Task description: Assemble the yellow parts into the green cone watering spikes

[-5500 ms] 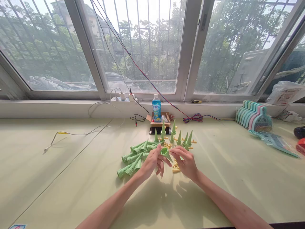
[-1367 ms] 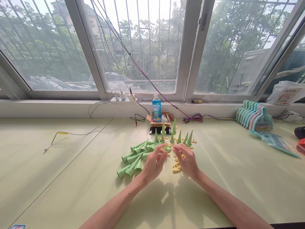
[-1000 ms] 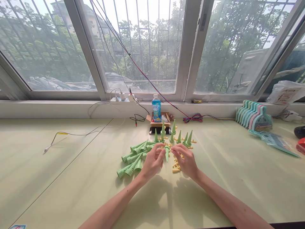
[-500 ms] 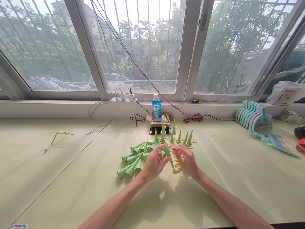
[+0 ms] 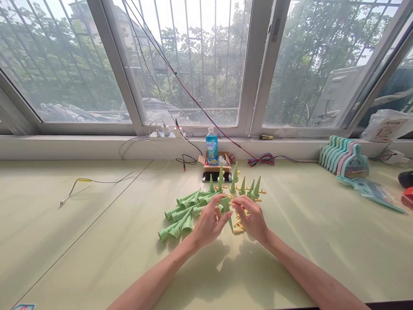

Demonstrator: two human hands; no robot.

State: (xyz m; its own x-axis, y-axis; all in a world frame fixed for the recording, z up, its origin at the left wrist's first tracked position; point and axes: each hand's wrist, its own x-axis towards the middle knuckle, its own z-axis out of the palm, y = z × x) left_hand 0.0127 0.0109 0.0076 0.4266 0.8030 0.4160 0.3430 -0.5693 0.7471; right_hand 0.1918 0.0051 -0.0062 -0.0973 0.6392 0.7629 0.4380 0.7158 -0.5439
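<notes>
My left hand (image 5: 209, 221) grips a green plastic watering spike (image 5: 228, 213) between thumb and fingers, wide end up and tip pointing down. Close beside it, my right hand (image 5: 251, 215) is closed in a pinch at the spike's upper side; a small yellow valve (image 5: 231, 203) shows partly at its fingertips. Left of the hands lies a pile of loose green spikes (image 5: 180, 215). Several spikes with yellow valves (image 5: 256, 189) stand tip up behind the hands. Loose yellow valves (image 5: 238, 228) lie beneath my right hand, which partly covers them.
Behind the standing spikes lie a black phone (image 5: 216, 177) and an open cardboard box (image 5: 222, 167) with a blue bottle (image 5: 212, 146). A grey cable (image 5: 109, 181) crosses the left of the table (image 5: 97, 258). Pastel dustpan-like pieces (image 5: 346, 157) stand at the right.
The spike in my left hand has turned slightly, its tip now a little further left. My right hand stays pinched beside it, almost unmoved.
</notes>
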